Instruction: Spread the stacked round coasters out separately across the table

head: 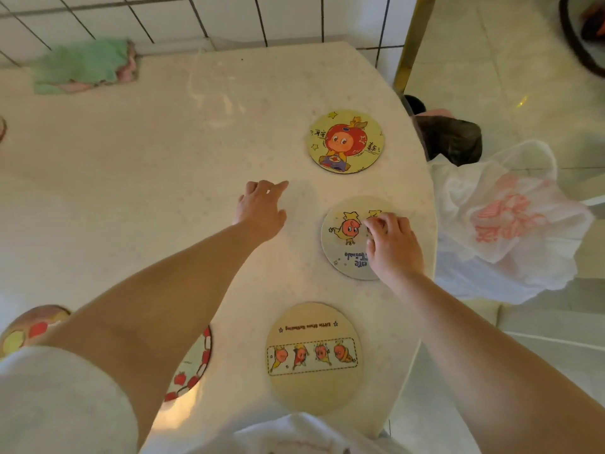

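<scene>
Several round coasters lie apart on the pale table [163, 158]. A yellow coaster [345, 141] with a red-haired cartoon figure sits farthest away. Below it is a grey-white coaster [343, 244], and my right hand [393, 245] rests on its right half with fingers curled onto its surface. A beige coaster [314, 357] with a row of small figures lies nearest me. My left hand [262, 209] is flat on the bare table left of the grey coaster, fingers apart and empty. My left arm partly hides a red-rimmed coaster [196, 368] and another coaster [32, 326].
A green and pink cloth [85, 65] lies at the table's back left by the tiled wall. The table's curved right edge [432, 204] runs just past the coasters. Beyond it hang a white plastic bag [510, 224] and a dark bag [448, 139].
</scene>
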